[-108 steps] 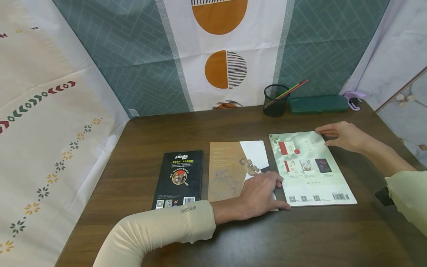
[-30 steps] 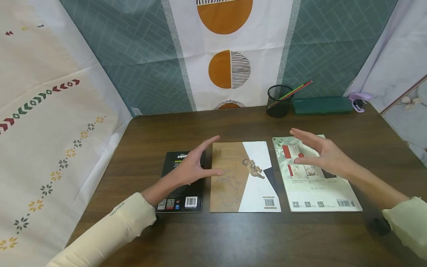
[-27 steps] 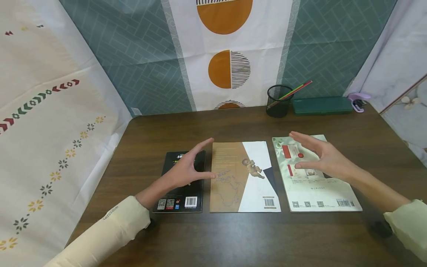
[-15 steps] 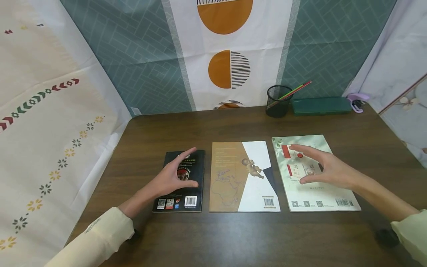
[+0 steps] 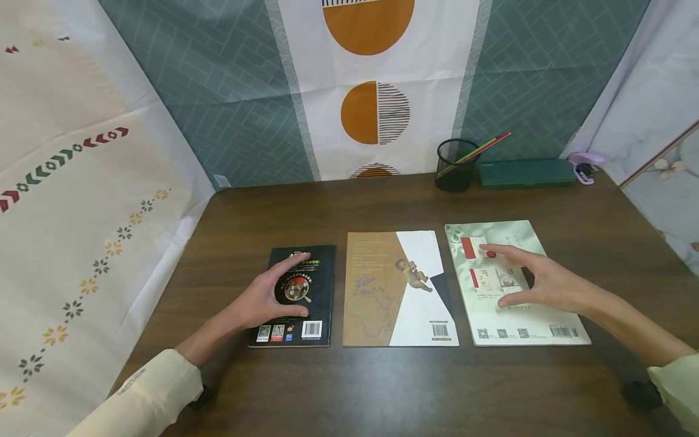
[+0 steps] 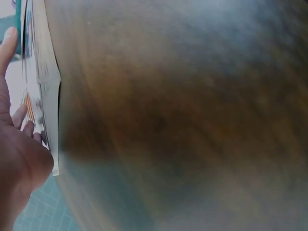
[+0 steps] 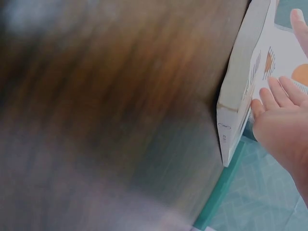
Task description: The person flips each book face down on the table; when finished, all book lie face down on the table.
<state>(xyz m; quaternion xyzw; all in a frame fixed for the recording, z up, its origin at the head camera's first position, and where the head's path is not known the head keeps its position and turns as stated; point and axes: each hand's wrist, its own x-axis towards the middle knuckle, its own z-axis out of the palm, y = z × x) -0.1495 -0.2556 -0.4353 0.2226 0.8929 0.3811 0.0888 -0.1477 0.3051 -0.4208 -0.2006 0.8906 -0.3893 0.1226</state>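
Three books lie side by side on the brown table. My left hand hovers over or lightly touches the black book, fingers extended and thumb spread apart. Part of that cover is hidden by the hand. Between the hands lies a tan and white book with a baby figure on its cover. Over the pale green book is my right hand, its thumb and fingers also spread, with nothing held. In the right wrist view the thick edge of the pale green book shows beside the right hand.
A black mesh pen cup with coloured pencils stands at the table's back edge. Beside it are a green case and a purple-handled pair of scissors. Patterned cloths hang behind and to the left of the brown table.
The right hand has left the pale green book's far edge and come over its cover. The left hand has moved from the tan book leftward and down to the black book.
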